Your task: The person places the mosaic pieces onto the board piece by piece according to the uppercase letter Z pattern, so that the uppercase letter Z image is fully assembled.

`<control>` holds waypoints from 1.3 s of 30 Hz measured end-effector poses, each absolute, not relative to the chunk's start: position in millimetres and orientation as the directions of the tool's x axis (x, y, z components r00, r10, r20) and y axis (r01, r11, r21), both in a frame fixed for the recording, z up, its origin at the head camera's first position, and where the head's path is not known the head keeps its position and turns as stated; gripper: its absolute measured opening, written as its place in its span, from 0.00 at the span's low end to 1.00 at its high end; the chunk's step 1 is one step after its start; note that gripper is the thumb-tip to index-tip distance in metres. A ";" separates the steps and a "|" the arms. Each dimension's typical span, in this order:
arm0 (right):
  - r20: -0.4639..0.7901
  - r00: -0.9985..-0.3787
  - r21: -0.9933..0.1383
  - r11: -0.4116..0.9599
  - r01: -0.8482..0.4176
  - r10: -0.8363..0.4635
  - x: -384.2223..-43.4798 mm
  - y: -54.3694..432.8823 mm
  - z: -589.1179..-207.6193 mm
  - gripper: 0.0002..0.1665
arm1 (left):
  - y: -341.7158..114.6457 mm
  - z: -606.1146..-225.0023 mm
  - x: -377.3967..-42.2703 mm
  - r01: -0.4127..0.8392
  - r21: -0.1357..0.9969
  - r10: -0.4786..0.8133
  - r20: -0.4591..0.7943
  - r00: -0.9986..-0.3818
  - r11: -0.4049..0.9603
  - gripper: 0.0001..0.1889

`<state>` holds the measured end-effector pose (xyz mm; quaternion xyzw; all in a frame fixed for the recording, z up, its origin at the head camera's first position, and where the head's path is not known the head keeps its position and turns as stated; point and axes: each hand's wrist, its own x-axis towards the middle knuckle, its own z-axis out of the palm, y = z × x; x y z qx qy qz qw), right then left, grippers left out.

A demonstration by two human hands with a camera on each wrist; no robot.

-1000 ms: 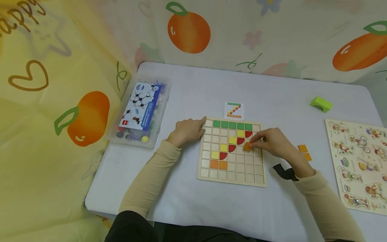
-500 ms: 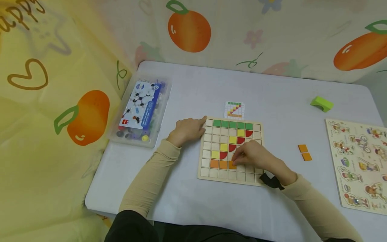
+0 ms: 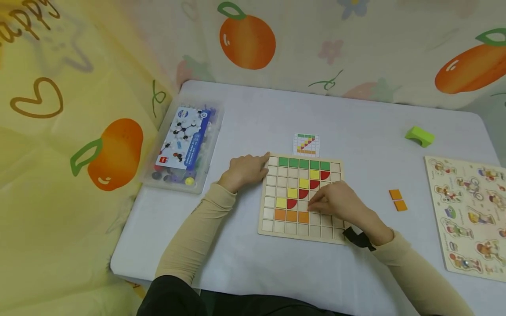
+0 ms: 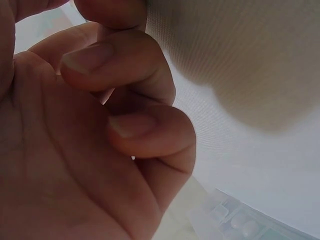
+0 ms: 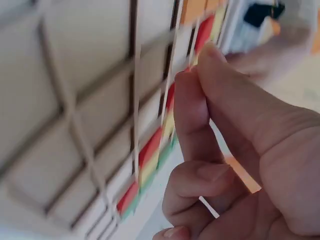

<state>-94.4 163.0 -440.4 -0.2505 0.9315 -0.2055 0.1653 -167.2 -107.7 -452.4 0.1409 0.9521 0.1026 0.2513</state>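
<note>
A wooden grid board (image 3: pixel 303 237) lies on the table with green, yellow, red and orange pieces in its cells. My left hand (image 3: pixel 246 170) rests at its upper left, index finger stretched to the corner. The left wrist view shows the other fingers of this hand (image 4: pixel 125 100) loosely curled, holding nothing. Over the board's middle is my right hand (image 3: pixel 336 201), its fingertips close to the third orange square tile (image 3: pixel 303 217) in the row. In the right wrist view, thumb and index finger of the right hand (image 5: pixel 220 120) meet with no piece visible between them.
A small pattern card (image 3: pixel 306 145) lies just beyond the board. Two loose orange tiles (image 3: pixel 397 200) lie to its right. Farther right are a wooden picture puzzle (image 3: pixel 466 215) and a green arch block (image 3: pixel 420 136). A clear plastic case (image 3: pixel 183 147) stands at left.
My right hand brought an orange tile down and left to the orange row, then let go of it in the third cell and drew slightly away. The left hand stayed put.
</note>
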 end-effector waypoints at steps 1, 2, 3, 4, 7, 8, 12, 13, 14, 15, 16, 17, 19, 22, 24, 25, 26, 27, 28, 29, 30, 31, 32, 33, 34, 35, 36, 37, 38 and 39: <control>-0.217 -0.839 -0.460 0.811 -0.362 -0.498 -96.6 167.7 -438.5 0.06 | -107.5 -452.4 -167.1 0.219 0.266 0.321 -0.448 -0.835 0.939 0.32; -0.230 -0.860 -0.453 0.833 -0.319 -0.455 -98.8 172.8 -436.8 0.07 | -107.5 -452.6 -167.0 0.220 0.264 0.321 -0.445 -0.836 0.939 0.32; -0.236 -0.878 -0.434 0.854 -0.288 -0.416 -101.2 178.3 -434.8 0.08 | -107.4 -452.4 -166.9 0.220 0.263 0.321 -0.443 -0.837 0.939 0.32; -0.244 -0.893 -0.412 0.874 -0.257 -0.377 -103.7 184.3 -433.1 0.09 | -107.5 -452.5 -166.9 0.221 0.261 0.320 -0.441 -0.839 0.940 0.32; -0.248 -0.931 -0.356 0.919 -0.170 -0.269 -109.1 206.2 -429.5 0.13 | -107.2 -452.7 -167.0 0.223 0.258 0.320 -0.439 -0.840 0.940 0.32; -0.249 -0.939 -0.343 0.928 -0.145 -0.239 -110.2 214.6 -429.0 0.14 | -107.0 -453.0 -167.0 0.225 0.257 0.321 -0.439 -0.839 0.940 0.32; -0.261 -0.957 -0.295 0.954 -0.048 -0.129 -112.5 250.0 -428.8 0.17 | -106.6 -453.9 -167.5 0.226 0.257 0.322 -0.442 -0.837 0.940 0.32; -0.276 -0.956 -0.284 0.959 -0.017 -0.099 -112.7 259.0 -428.9 0.19 | -106.6 -454.0 -167.6 0.226 0.255 0.322 -0.443 -0.837 0.940 0.32; -0.284 -0.956 -0.269 0.963 0.007 -0.073 -112.6 267.5 -429.2 0.19 | -106.5 -454.1 -167.6 0.226 0.254 0.321 -0.444 -0.837 0.940 0.32; -0.294 -0.955 -0.251 0.967 0.032 -0.044 -112.1 275.6 -429.2 0.20 | -106.6 -454.2 -167.6 0.226 0.253 0.321 -0.446 -0.836 0.941 0.32; -0.311 -0.950 -0.232 0.971 0.063 -0.012 -111.5 283.2 -428.8 0.21 | -106.7 -454.3 -167.6 0.227 0.251 0.321 -0.446 -0.836 0.941 0.32; -0.329 -0.944 -0.210 0.973 0.094 0.020 -111.1 290.4 -428.5 0.22 | -106.8 -454.5 -167.7 0.228 0.250 0.321 -0.446 -0.836 0.941 0.32; -0.364 -0.928 -0.174 0.973 0.150 0.077 -109.8 303.1 -427.8 0.25 | -107.0 -454.9 -167.9 0.229 0.249 0.321 -0.445 -0.836 0.941 0.32; -0.413 -0.899 -0.133 0.967 0.216 0.144 -107.6 317.9 -426.0 0.30 | -107.2 -455.0 -167.9 0.229 0.247 0.320 -0.442 -0.838 0.942 0.32; -0.442 -0.880 -0.122 0.961 0.249 0.172 -106.6 325.2 -425.3 0.34 | -107.2 -454.8 -167.7 0.228 0.248 0.319 -0.441 -0.839 0.942 0.32; -0.456 -0.872 -0.117 0.959 0.259 0.179 -106.3 328.0 -425.1 0.35 | -107.1 -454.4 -167.6 0.228 0.247 0.319 -0.440 -0.839 0.942 0.32; -0.473 -0.861 -0.116 0.956 0.270 0.186 -106.4 330.4 -425.1 0.37 | -107.0 -454.1 -167.5 0.227 0.248 0.318 -0.440 -0.840 0.942 0.32; -0.485 -0.854 -0.113 0.955 0.275 0.189 -106.7 332.1 -425.3 0.37 | -107.0 -453.7 -167.4 0.226 0.248 0.317 -0.441 -0.840 0.942 0.32; -0.497 -0.847 -0.116 0.953 0.280 0.189 -107.2 333.6 -425.6 0.38 | -107.0 -453.3 -167.3 0.225 0.249 0.317 -0.441 -0.840 0.942 0.32; -0.504 -0.844 -0.121 0.952 0.281 0.185 -107.9 334.4 -426.0 0.38 | -107.0 -452.9 -167.2 0.224 0.250 0.317 -0.441 -0.840 0.942 0.32; -0.510 -0.841 -0.128 0.952 0.279 0.178 -108.8 334.9 -426.4 0.38 | -107.1 -452.6 -167.2 0.223 0.251 0.316 -0.441 -0.840 0.942 0.32; -0.514 -0.841 -0.136 0.951 0.277 0.171 -109.6 335.3 -426.9 0.38 | -107.2 -452.1 -167.0 0.222 0.251 0.316 -0.442 -0.840 0.942 0.32; -0.514 -0.842 -0.147 0.950 0.274 0.163 -110.3 335.5 -427.3 0.38 | -107.3 -451.9 -166.9 0.220 0.253 0.315 -0.443 -0.840 0.942 0.32; -0.513 -0.844 -0.156 0.950 0.271 0.157 -111.0 335.6 -427.7 0.38 | -107.5 -451.6 -166.7 0.219 0.252 0.314 -0.444 -0.839 0.943 0.32; -0.512 -0.846 -0.165 0.949 0.270 0.152 -111.5 335.6 -428.0 0.38 | -107.5 -451.5 -166.5 0.219 0.254 0.314 -0.444 -0.839 0.942 0.32; -0.508 -0.849 -0.171 0.948 0.267 0.147 -111.7 335.6 -428.4 0.38 | -107.5 -451.4 -166.4 0.218 0.255 0.315 -0.444 -0.839 0.942 0.32; -0.504 -0.852 -0.178 0.947 0.266 0.144 -111.8 335.7 -428.7 0.38 | -107.5 -451.4 -166.3 0.219 0.255 0.315 -0.444 -0.839 0.942 0.32; -0.498 -0.856 -0.184 0.947 0.264 0.142 -111.7 335.8 -428.9 0.38 | -107.5 -451.2 -166.1 0.220 0.255 0.316 -0.444 -0.838 0.942 0.32; -0.489 -0.861 -0.190 0.946 0.262 0.140 -111.5 335.9 -429.1 0.38 | -107.4 -451.4 -166.1 0.220 0.256 0.316 -0.445 -0.838 0.941 0.32; -0.482 -0.864 -0.192 0.945 0.264 0.144 -111.2 336.0 -429.1 0.37 | -107.4 -451.5 -165.9 0.220 0.255 0.316 -0.445 -0.838 0.942 0.32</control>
